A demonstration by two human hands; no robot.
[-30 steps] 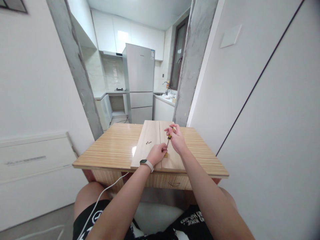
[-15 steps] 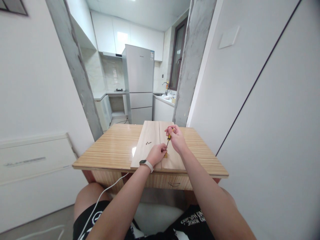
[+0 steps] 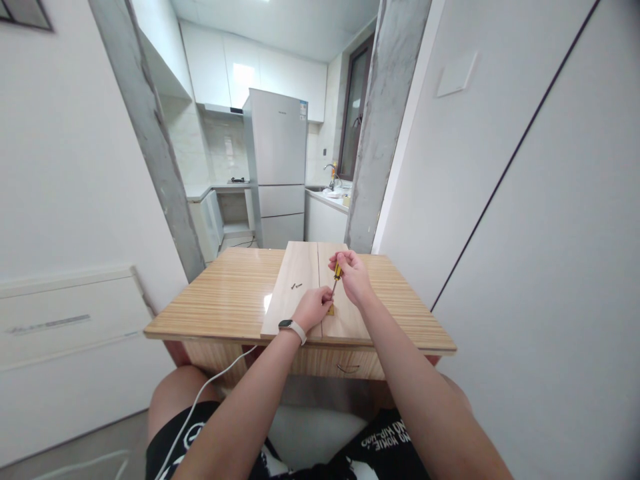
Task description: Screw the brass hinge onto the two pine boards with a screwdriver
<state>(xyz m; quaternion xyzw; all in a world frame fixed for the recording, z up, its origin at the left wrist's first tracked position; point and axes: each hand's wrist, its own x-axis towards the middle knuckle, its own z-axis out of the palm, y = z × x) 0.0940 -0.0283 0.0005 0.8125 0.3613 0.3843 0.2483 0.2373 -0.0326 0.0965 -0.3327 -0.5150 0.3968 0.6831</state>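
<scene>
Two pale wooden boards [image 3: 291, 268] lie side by side on the table. My right hand [image 3: 353, 275] is closed round the yellow and black handle of a screwdriver [image 3: 338, 271], its shaft slanting down to the boards. At the screwdriver's tip my left hand [image 3: 313, 307] rests on the boards with fingers pinched together; what they hold is too small to make out. A small brass-coloured metal piece [image 3: 331, 311] shows beside the left fingertips, near the seam. Some dark screws [image 3: 297, 286] lie on the left board.
The striped wooden table [image 3: 215, 293] has a drawer [image 3: 320, 363] at its front. A white cable [image 3: 220, 373] hangs down at the left front. Beyond the table stand a silver fridge [image 3: 280, 147] and a kitchen counter with a sink [image 3: 316, 189].
The hands have barely moved. The screwdriver handle sits slightly differently in my right hand's fingers.
</scene>
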